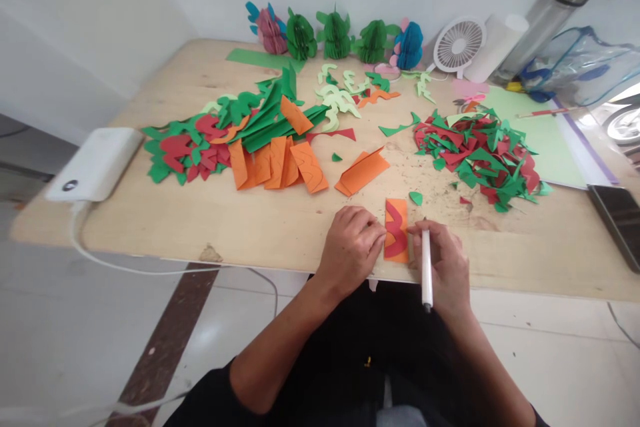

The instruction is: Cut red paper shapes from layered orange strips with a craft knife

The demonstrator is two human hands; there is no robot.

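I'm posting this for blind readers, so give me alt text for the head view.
Two hands, left and right, flank an orange card with a red cutout on it; the right holds a white pen. Beyond lie paper scraps and a row of paper figures.

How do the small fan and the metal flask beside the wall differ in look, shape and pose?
The small fan is white, while the metal flask is silvery grey.
The small fan has a round, slotted front; the metal flask is a long cylinder.
The small fan stands facing the table's front; the metal flask leans to the right.
Both are at the back right of the table.
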